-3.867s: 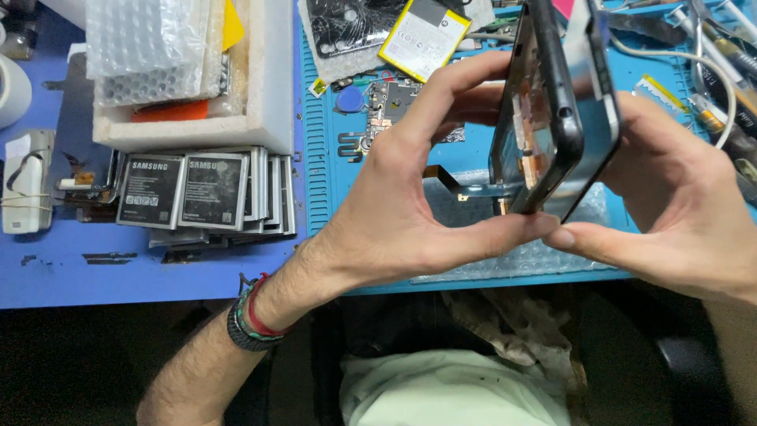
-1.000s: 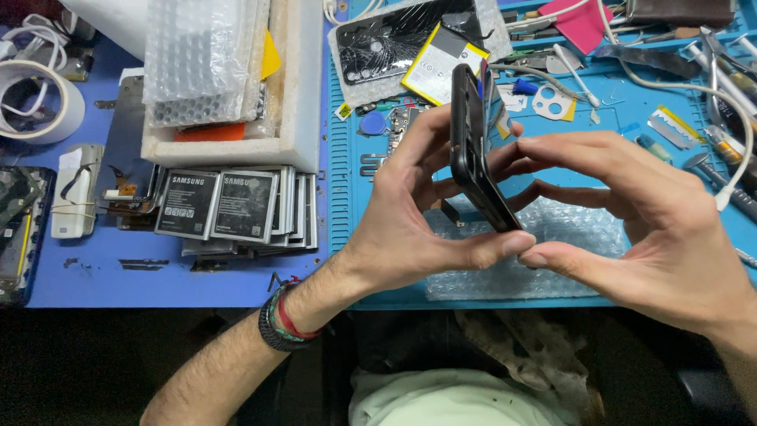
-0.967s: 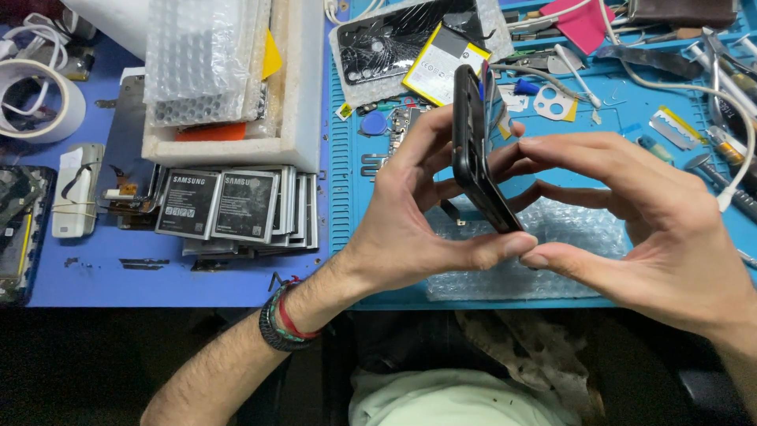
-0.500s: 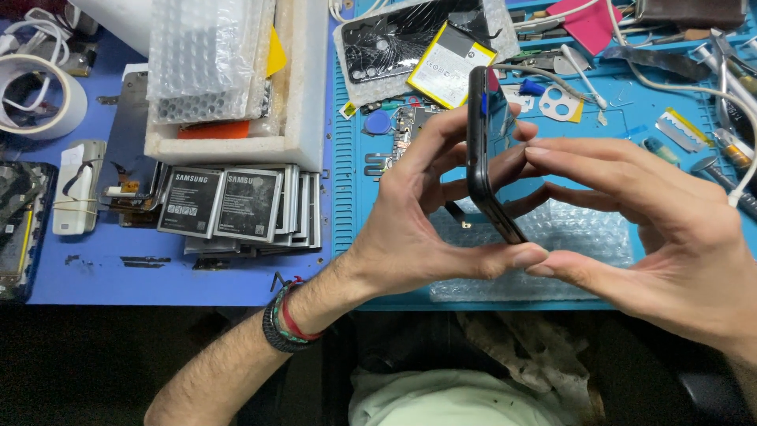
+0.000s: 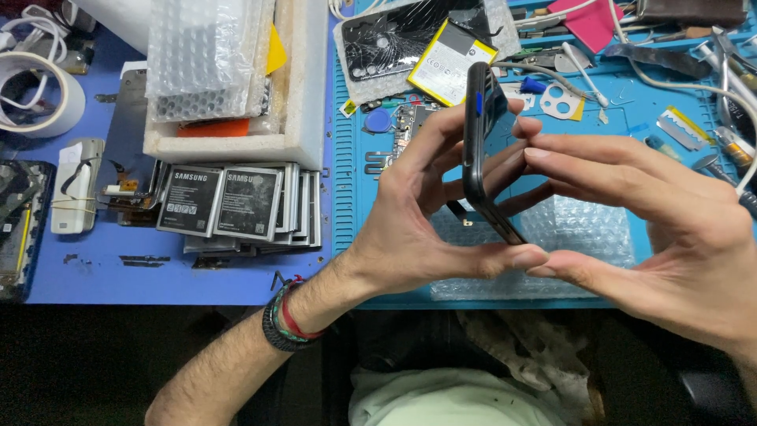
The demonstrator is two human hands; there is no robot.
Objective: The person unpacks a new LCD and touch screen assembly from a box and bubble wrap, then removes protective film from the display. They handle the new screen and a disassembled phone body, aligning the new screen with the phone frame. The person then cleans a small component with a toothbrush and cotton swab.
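One blue work mat [image 5: 552, 126] across the right half of the bench, one flatter blue surface [image 5: 118, 276] to its left. One white foam tray [image 5: 303, 87] at far left-centre, loaded with bubble wrap [image 5: 205, 55]. One sheet of bubble wrap [image 5: 583, 237] flat on the mat, under the hands.

Two hands, raised above the mat and meeting at centre. Left hand [image 5: 410, 221] with thumb underneath and fingers curled over the top; right hand [image 5: 654, 229] mirrored, thumb tip touching the left thumb tip. Both sets of fingers clamped on one dark phone [image 5: 479, 150], held edge-on and tilted, top end far, bottom end near, between the fingertips at scene centre, clear of the mat. Wristbands [image 5: 285, 323] on the left wrist, dark, green and red; exact count hard to tell.

One stack of grey phone batteries [image 5: 236, 205] fanned out just near the foam tray; two labelled faces fully showing, the rest only as edges. One cracked black phone back [image 5: 402, 39] at far centre, one yellow-edged battery [image 5: 451, 63] lying on it. One roll of white tape [image 5: 39, 99] at far left. One pink card [image 5: 587, 20] at far right. One blue pick [image 5: 378, 121] just left of the phone. Assorted tools [image 5: 710, 55] far right, too tangled to count.
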